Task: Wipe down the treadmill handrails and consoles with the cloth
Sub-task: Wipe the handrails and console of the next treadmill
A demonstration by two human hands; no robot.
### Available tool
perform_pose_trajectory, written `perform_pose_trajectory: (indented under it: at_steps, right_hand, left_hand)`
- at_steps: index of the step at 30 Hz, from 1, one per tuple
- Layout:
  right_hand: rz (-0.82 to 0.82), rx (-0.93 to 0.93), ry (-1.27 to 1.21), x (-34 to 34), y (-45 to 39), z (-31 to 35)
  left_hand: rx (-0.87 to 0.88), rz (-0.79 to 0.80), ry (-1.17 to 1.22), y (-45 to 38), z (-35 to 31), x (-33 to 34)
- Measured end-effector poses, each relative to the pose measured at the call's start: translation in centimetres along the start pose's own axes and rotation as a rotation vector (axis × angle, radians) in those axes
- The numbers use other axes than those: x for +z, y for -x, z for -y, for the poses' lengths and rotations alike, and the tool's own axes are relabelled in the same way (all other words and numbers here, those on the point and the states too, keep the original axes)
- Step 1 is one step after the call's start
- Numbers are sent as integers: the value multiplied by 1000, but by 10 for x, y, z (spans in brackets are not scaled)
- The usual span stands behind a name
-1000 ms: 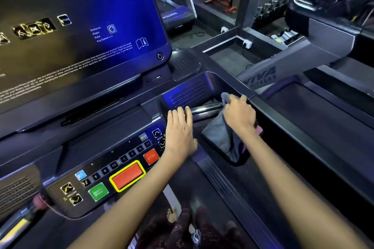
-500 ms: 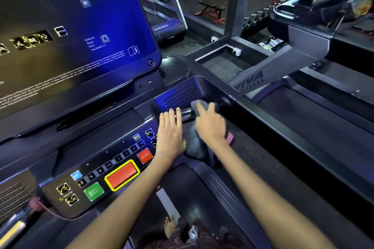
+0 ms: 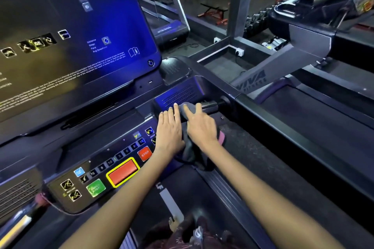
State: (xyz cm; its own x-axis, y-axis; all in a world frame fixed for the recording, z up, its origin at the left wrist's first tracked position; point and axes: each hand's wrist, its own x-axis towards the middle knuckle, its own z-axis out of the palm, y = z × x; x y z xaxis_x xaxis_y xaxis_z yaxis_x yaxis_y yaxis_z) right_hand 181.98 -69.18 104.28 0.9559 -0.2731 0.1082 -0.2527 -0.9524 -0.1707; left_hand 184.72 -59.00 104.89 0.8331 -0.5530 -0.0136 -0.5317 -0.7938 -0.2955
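Observation:
I stand on a treadmill with a dark console (image 3: 105, 147) and a large lit screen (image 3: 70, 32). A grey cloth (image 3: 190, 151) with a pink edge lies over the short front handlebar (image 3: 210, 104) at the console's right end. My right hand (image 3: 200, 127) presses flat on the cloth, fingers stretched toward the bar. My left hand (image 3: 170, 129) rests flat on the console's right edge, right beside the cloth, fingers straight. The lower cloth hangs below both hands.
The button panel has a red pad (image 3: 123, 172), a green quick-start button (image 3: 96, 187) and a STOP button (image 3: 144, 153). A long side handrail (image 3: 293, 139) runs to the right. Another treadmill (image 3: 315, 32) stands at the upper right. My feet show below on the belt.
My right hand has slid the cloth leftward along the handlebar, from its right end until it lies beside my left hand. The left hand has stayed on the console edge.

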Motion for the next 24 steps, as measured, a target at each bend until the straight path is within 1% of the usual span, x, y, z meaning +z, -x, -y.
perform_pose_trajectory:
  at_steps: [2,4,7,9,10,13,15,18,21,24]
  right_hand:
    - [8,-28,-30,3,5,-5]
    - [16,-20,-40,8,11,-24]
    - [-31,153,-32,13,8,-52]
    - [-47,211,-50,12,5,-47]
    - [-49,197,-79,12,7,-36]
    - [-64,69,-161,19,18,-1]
    - [-68,30,-170,19,18,2]
    - [-19,21,-66,12,5,-23]
    - [-2,82,25,4,-8,-56]
    - [30,150,34,-6,-25,-85]
  left_hand:
    - [-3,-2,7,-1,1,0]
    - [-5,1,-3,-1,1,1]
    - [11,3,-22,-1,2,3]
    - [16,5,-18,0,2,3]
    - [15,8,-22,0,2,3]
    - [19,2,-63,-1,1,4]
    - [16,3,-66,-2,1,5]
    - [4,-7,-58,-2,1,7]
    - [11,-11,-68,-2,2,9]
    - [10,-15,-37,-2,3,8]
